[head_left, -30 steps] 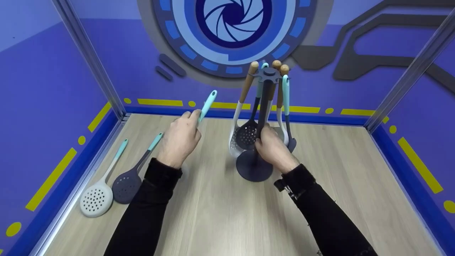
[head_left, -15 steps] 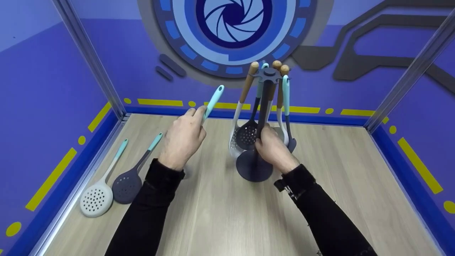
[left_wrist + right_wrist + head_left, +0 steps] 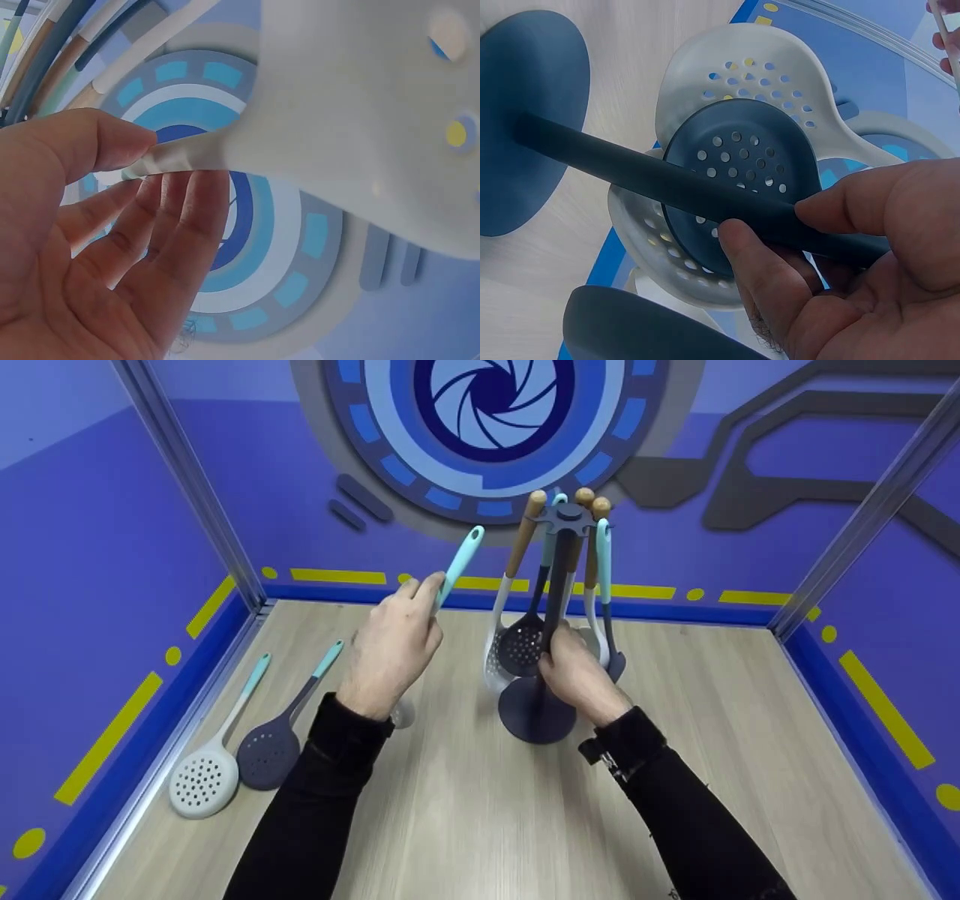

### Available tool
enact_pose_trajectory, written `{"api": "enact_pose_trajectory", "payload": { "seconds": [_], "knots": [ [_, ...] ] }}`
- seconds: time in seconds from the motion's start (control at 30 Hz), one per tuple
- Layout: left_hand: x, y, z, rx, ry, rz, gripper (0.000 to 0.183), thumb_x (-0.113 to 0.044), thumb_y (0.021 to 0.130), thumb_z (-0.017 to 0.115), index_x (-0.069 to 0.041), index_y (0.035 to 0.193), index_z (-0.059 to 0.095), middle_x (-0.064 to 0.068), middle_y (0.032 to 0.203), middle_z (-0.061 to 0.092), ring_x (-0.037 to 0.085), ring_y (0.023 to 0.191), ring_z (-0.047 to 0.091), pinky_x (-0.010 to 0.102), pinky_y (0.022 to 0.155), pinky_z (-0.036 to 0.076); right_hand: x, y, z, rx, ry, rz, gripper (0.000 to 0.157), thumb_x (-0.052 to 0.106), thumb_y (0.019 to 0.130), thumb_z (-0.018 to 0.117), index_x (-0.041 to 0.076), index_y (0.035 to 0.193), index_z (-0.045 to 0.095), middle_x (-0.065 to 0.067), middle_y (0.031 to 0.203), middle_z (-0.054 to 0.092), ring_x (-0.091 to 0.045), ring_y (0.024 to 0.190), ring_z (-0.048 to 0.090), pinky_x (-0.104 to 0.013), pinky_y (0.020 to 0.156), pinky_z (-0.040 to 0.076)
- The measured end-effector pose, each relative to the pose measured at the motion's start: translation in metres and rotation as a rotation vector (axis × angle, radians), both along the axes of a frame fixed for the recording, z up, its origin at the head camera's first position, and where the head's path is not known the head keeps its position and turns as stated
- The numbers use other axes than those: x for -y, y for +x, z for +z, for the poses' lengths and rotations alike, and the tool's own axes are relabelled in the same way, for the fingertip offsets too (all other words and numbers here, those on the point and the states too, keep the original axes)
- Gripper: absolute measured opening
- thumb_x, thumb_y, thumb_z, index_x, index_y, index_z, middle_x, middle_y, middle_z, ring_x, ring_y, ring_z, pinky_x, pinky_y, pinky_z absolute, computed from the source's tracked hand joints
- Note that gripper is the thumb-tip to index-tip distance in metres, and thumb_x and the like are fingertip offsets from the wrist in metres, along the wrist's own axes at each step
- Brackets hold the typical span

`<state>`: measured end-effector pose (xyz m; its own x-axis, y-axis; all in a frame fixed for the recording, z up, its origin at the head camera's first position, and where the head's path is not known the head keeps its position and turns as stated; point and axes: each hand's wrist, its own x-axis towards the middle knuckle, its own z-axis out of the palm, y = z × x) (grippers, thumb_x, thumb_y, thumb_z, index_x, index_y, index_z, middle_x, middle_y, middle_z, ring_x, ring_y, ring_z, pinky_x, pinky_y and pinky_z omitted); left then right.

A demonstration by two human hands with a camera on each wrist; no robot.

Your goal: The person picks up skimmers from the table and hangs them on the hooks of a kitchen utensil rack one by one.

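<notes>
While the head view gives little more than the mint handle (image 3: 463, 556) of the pale utensil (image 3: 345, 112), the left wrist view shows its wide head, pierced with holes and filling much of the right side. There the left hand (image 3: 397, 645) pinches the utensil's narrow neck, thumb on one side and fingers on the other; from above, the handle points up and toward the dark stand (image 3: 556, 585), apart from it.

The right hand (image 3: 581, 671) grips the stand's pole above its round base (image 3: 529, 720). Only the right wrist view makes plain how thumb and fingers close round the pole — and that a dark perforated head (image 3: 739, 150) hangs behind it, overlapping a pale perforated head (image 3: 742, 67). The head view alone takes in the white skimmer (image 3: 202, 784) and the dark skimmer (image 3: 268, 754), side by side on the tabletop (image 3: 465, 810).

From the head view, the left hand and sleeve (image 3: 307, 810) hide most of the pale utensil's head; a blurred sliver by the cuff is probably its edge. In the left wrist view that head is cut off at the frame — its far end cannot be made out.
</notes>
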<state>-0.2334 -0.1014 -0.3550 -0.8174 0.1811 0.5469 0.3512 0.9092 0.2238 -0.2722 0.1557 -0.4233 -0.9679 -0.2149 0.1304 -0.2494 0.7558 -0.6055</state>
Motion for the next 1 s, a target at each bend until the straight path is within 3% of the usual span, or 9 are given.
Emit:
{"api": "enact_pose_trajectory", "payload": {
  "seconds": [0.3, 0.67, 1.0],
  "knots": [
    [-0.008, 0.006, 0.011, -0.037, 0.010, -0.018, 0.051, -0.008, 0.095, 0.055, -0.019, 0.144, 0.050, 0.007, 0.107, 0.065, 0.022, 0.087, 0.066, 0.032, 0.065, 0.059, 0.000, -0.001, -0.001, -0.006, 0.000, 0.010, 0.038, 0.002, 0.094, 0.050, -0.003, 0.131, 0.046, -0.021, 0.120, 0.060, -0.032, 0.117, 0.060, -0.048, 0.100, 0.051],
    [-0.013, 0.008, 0.017, -0.133, 0.053, -0.065, 0.051, -0.007, 0.093, 0.054, -0.017, 0.143, 0.052, 0.007, 0.107, 0.065, 0.022, 0.081, 0.062, 0.033, 0.069, 0.059, -0.001, -0.001, -0.001, -0.015, 0.001, 0.020, 0.038, 0.002, 0.094, 0.050, -0.003, 0.131, 0.047, -0.019, 0.121, 0.058, -0.031, 0.116, 0.057, -0.049, 0.102, 0.049],
    [-0.019, 0.013, 0.021, -0.148, 0.071, -0.079, 0.051, -0.009, 0.095, 0.054, -0.019, 0.145, 0.050, 0.006, 0.109, 0.065, 0.020, 0.084, 0.062, 0.033, 0.073, 0.059, -0.001, 0.000, 0.000, -0.019, 0.004, 0.023, 0.039, 0.002, 0.094, 0.049, -0.005, 0.133, 0.044, -0.021, 0.120, 0.058, -0.032, 0.116, 0.058, -0.049, 0.101, 0.049]
  ]
}}
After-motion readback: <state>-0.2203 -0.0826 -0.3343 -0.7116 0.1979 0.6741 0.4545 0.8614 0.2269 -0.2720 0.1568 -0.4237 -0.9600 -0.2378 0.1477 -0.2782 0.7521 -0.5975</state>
